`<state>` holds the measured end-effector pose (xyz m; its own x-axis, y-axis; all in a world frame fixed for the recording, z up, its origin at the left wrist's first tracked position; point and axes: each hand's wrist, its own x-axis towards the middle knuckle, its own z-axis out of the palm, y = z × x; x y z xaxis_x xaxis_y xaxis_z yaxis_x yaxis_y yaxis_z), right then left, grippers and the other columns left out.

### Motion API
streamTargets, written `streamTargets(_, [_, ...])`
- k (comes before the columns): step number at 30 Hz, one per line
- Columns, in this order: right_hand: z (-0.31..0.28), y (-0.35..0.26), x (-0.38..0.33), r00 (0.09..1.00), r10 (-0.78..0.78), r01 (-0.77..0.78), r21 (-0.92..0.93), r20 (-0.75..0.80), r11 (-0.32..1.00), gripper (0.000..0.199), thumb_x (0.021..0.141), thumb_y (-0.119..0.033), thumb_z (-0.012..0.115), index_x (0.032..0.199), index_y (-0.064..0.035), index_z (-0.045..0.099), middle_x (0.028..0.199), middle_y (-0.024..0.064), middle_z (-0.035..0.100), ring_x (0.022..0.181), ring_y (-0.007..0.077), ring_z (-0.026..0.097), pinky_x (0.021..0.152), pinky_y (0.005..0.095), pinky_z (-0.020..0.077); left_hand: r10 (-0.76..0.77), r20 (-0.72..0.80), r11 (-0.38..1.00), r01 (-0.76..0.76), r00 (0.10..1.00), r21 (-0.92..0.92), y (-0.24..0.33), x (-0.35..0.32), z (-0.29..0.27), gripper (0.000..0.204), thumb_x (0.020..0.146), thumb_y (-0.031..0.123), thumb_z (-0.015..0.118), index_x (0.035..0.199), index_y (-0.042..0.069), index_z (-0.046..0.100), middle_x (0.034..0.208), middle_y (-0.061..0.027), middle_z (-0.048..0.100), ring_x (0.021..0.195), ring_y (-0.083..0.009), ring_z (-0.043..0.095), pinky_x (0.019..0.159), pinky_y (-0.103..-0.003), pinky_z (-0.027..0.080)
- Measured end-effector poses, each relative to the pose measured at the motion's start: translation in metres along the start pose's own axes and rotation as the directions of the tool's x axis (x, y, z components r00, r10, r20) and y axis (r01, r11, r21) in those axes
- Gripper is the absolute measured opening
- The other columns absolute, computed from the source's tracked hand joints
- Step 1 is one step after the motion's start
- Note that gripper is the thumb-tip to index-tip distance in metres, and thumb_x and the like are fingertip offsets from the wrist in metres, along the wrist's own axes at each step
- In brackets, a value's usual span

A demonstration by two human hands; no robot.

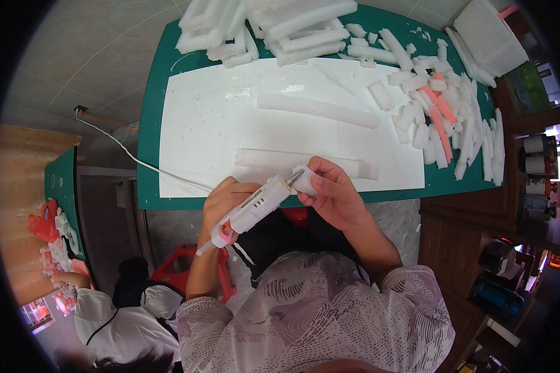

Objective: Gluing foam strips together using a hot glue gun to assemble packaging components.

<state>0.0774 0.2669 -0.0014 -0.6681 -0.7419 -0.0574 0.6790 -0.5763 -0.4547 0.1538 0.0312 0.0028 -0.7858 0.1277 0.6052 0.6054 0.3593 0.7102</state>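
My left hand [225,200] grips a white glue gun [255,209] with an orange trigger, its metal nozzle pointing up and right. The nozzle tip touches a small white foam piece [304,180] that my right hand [330,191] pinches between thumb and fingers. Both hands hover at the near edge of the green table [148,130]. Just beyond them two long white foam strips [274,159] [317,109] lie on a white sheet [211,124].
A heap of long foam bars [274,25] sits at the table's far edge, and many short white and pink foam bits [445,112] cover the right side. The gun's white cord [130,155] trails left. Another person [130,311] sits at lower left. Shelves stand to the right.
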Motion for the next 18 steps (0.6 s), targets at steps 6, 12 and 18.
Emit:
streamTargets(6, [0.0013,0.0003,0.0006,1.000,0.009,-0.008,0.001,-0.030,1.000,0.010,0.101,-0.011,0.059,0.107,-0.0037,0.056,0.104,0.0102,0.068,0.088,0.0157,0.070,0.075,0.0252,0.0565,-0.016,0.025,1.000,0.016,1.000,-0.009,0.0019,0.0023,0.0002,0.020,0.085,0.017,0.071,0.094,-0.001,0.068,0.103,-0.0179,0.072,0.069,-0.0220,0.060,0.060,-0.032,0.045])
streamTargets(12, [0.0012,0.0006,0.0012,0.999,0.016,-0.016,-0.010,-0.052,1.000,0.009,0.101,-0.011,0.060,0.106,-0.0041,0.057,0.103,0.0095,0.068,0.087,0.0148,0.070,0.075,0.0247,0.0564,-0.028,0.023,0.999,0.029,0.999,-0.015,0.0015,-0.0001,0.0009,0.023,0.086,0.021,0.070,0.093,-0.001,0.067,0.103,-0.0177,0.072,0.068,-0.0217,0.060,0.060,-0.032,0.045])
streamTargets(18, [-0.0003,0.0019,0.0016,0.998,-0.007,0.006,-0.021,-0.067,1.000,0.009,0.101,-0.012,0.059,0.106,-0.0046,0.057,0.104,0.0084,0.068,0.088,0.0145,0.070,0.075,0.0244,0.0562,-0.039,0.027,0.999,0.039,0.999,-0.010,-0.0021,-0.0032,-0.0004,0.028,0.087,0.027,0.069,0.092,0.000,0.067,0.103,-0.0175,0.073,0.068,-0.0218,0.060,0.059,-0.032,0.043])
